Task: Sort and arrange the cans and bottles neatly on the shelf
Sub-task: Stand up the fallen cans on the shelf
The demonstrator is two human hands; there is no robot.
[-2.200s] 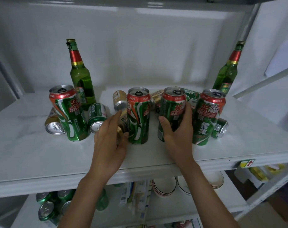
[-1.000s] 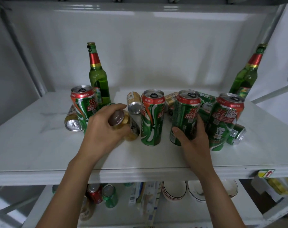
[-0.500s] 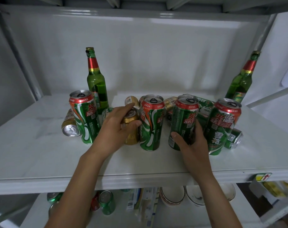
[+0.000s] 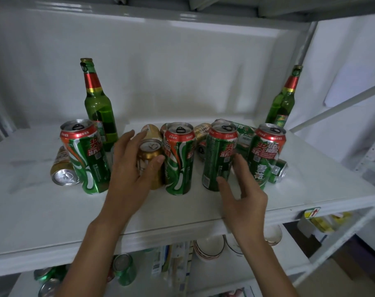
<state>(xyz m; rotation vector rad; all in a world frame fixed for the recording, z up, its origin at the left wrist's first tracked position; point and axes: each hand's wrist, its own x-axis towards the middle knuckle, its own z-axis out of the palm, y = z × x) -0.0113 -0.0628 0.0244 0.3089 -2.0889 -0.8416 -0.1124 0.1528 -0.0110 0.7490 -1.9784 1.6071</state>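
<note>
White shelf (image 4: 311,189): left hand (image 4: 128,172) grips gold can (image 4: 149,159), right hand (image 4: 244,196) relaxed beside green can (image 4: 219,155).

Dim, cool, diffuse illumination from above and in front. Streaks of glare lie along the upper edge of the white back panel (image 4: 182,67); the shelf (image 4: 311,185) reflects a soft sheen. Shadows are faint, pooling behind the cans (image 4: 180,157) and beneath the shelf, where the lower level is markedly darker. Wide-angle distortion bends the uprights and shelf edges toward the frame borders. Slight softness blurs fine label print and the fingertips (image 4: 238,157).
</note>
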